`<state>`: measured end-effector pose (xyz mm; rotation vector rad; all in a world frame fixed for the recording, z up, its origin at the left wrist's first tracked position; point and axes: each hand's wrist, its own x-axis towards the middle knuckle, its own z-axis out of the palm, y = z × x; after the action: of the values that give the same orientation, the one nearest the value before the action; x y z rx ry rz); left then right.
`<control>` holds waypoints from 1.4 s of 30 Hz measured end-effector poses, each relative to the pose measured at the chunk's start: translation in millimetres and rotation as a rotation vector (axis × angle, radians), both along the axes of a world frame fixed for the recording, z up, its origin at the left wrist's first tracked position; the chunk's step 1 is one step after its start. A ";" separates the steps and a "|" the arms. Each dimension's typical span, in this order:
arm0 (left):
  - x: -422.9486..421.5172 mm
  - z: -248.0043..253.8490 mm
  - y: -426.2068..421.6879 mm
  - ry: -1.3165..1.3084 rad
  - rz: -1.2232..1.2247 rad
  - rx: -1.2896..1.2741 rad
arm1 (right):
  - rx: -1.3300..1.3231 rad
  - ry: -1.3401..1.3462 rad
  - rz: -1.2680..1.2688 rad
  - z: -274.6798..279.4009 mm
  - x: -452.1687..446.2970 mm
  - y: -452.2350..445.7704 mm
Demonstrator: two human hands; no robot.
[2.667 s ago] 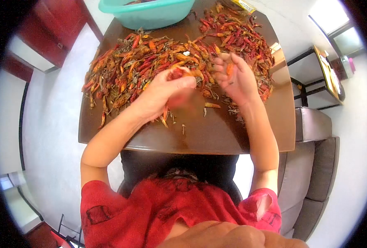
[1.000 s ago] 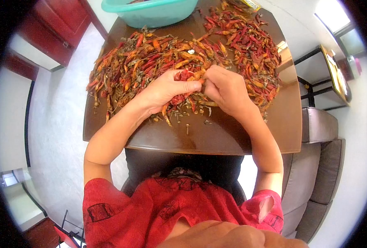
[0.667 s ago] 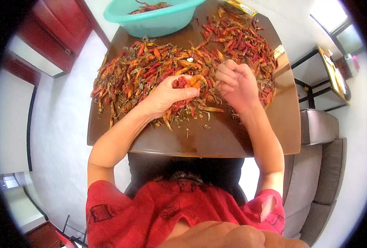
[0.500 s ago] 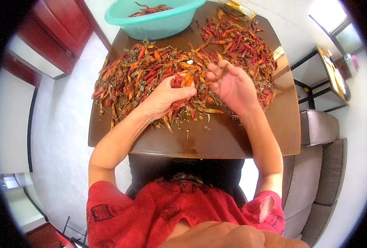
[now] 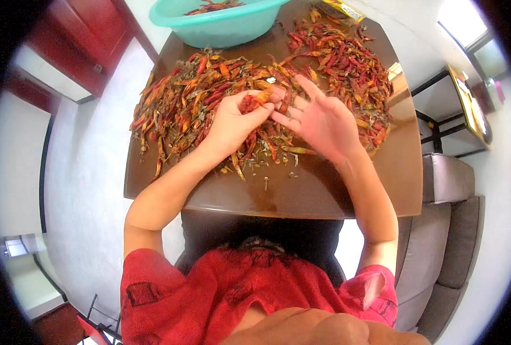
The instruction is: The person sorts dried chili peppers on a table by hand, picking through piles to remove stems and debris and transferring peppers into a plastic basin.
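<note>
Dried red and orange chili peppers [image 5: 180, 109] with stems and leaf bits lie in a wide heap on the brown table [image 5: 232, 201]. My left hand [image 5: 235, 121] is closed around several peppers, which show between its thumb and fingers. Just right of it is my right hand [image 5: 327, 123], palm up with its fingers spread. A dark red pepper [image 5: 284, 102] lies against the right fingers, near the left thumb tip, and is not gripped. A second heap of redder peppers [image 5: 353, 66] spreads behind my right hand.
A turquoise basin [image 5: 221, 26] with some peppers in it stands at the table's back left. A yellow packet [image 5: 344, 10] lies at the back right. Grey sofa cushions [image 5: 431, 241] and a black-framed rack [image 5: 456, 109] are on the right.
My right hand closed near the left hand's peppers, drew away, opened, and has come back beside the left hand with its fingers spread. My left hand keeps its peppers.
</note>
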<state>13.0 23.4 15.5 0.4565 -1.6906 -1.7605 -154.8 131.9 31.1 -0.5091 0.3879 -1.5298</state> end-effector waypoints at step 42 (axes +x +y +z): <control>10.6 5.4 -18.3 -0.092 -0.181 0.496 | -0.165 1.361 -0.486 -7.9 23.3 9.6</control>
<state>23.6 5.1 20.9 0.6208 -1.3768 -2.3336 -131.5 141.5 23.2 -1.6650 1.5081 -1.4598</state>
